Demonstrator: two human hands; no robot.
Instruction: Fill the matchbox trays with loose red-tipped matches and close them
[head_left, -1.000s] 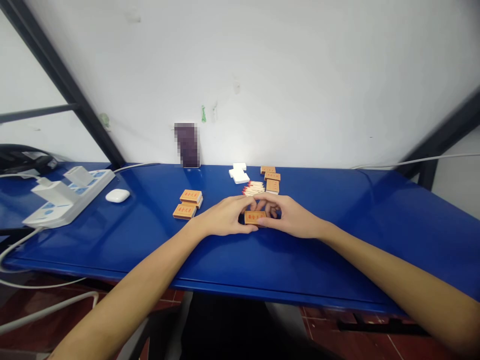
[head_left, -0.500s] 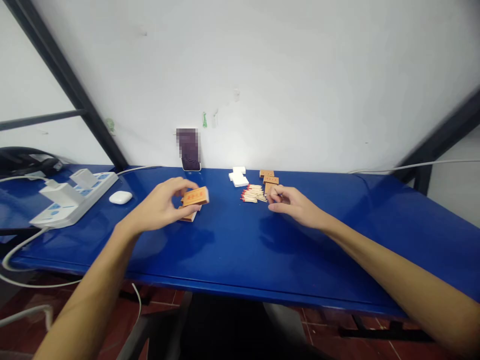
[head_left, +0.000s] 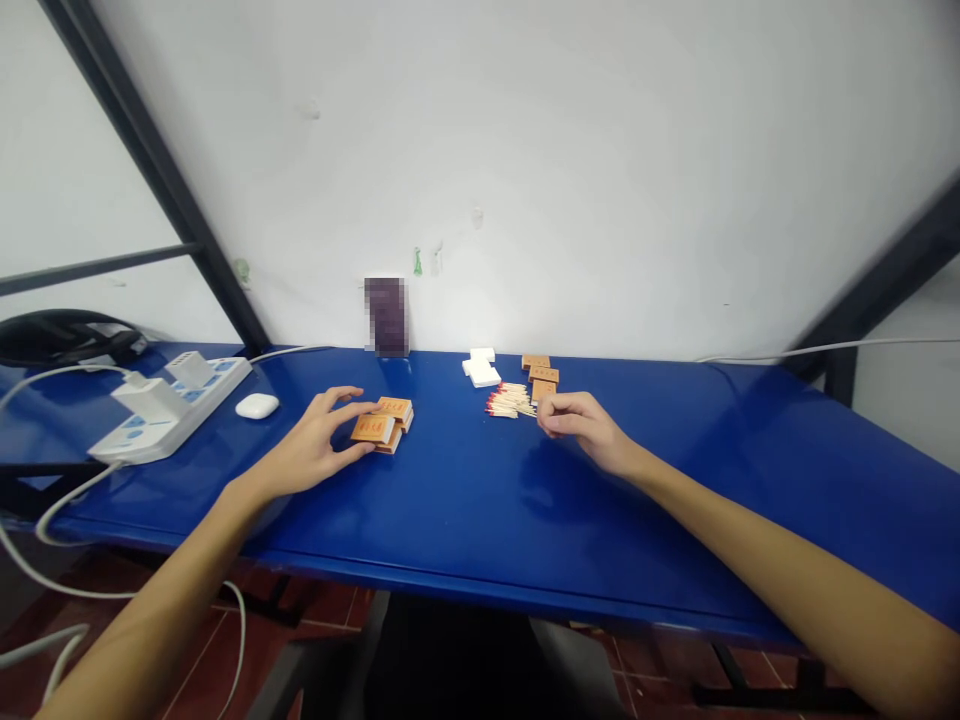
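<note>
At the left, my left hand (head_left: 319, 445) has its thumb and index finger at either side of an orange matchbox (head_left: 373, 429). This box lies on top of a small stack. Just behind it is another orange matchbox (head_left: 395, 407), also stacked on a box. My right hand (head_left: 576, 425) is closed, fingers curled in, a little above the table; whatever it holds, if anything, is hidden. Beside it lies a pile of red-tipped matches (head_left: 510, 400). Behind that hand, several more matchboxes (head_left: 544, 375) sit in a row, the nearest partly covered.
White small boxes (head_left: 481, 370) lie near the wall. A dark upright phone-like object (head_left: 388, 318), blurred out, leans there too. On the left are a white earbud case (head_left: 256, 406) and a power strip (head_left: 169, 425) with plugs and cables. Everything rests on a blue table (head_left: 450, 520).
My left hand has lowered the matchbox from the air onto the stack. My right hand has curled its fingers tighter beside the matches. The view has tilted slightly.
</note>
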